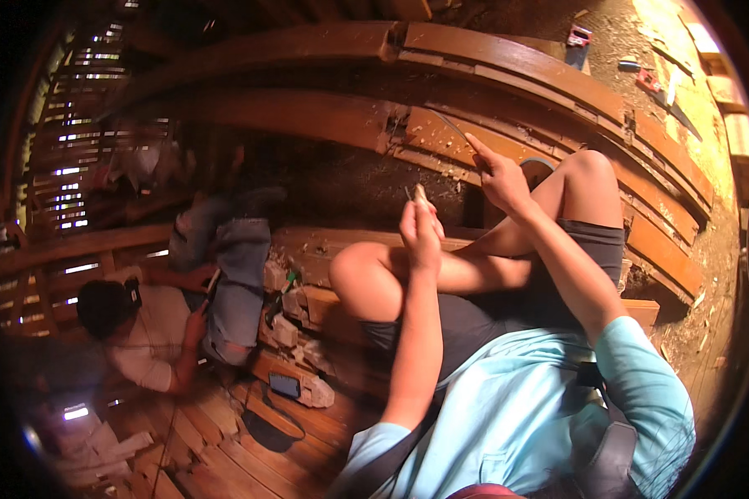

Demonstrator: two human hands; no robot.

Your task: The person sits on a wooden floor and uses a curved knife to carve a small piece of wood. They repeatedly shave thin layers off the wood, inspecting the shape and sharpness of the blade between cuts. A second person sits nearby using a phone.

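Observation:
My left hand is closed around a small pale piece, which looks like wood, its tip sticking up past the fingers. Its exact shape is too small to make out. To the right and a little farther off, my right hand grips a knife-like tool with a thin, curved dark blade. The blade points away to the upper left, over a wooden beam, and stands apart from the pale piece. Most of the handle is hidden in my fingers. Both hands are raised over my bent legs.
Long brown wooden beams, with chips on them, curve across ahead. At left a seated co-worker holds a light stick-like thing. A phone rests among wood blocks. Red-and-dark tools lie on the ground at far right.

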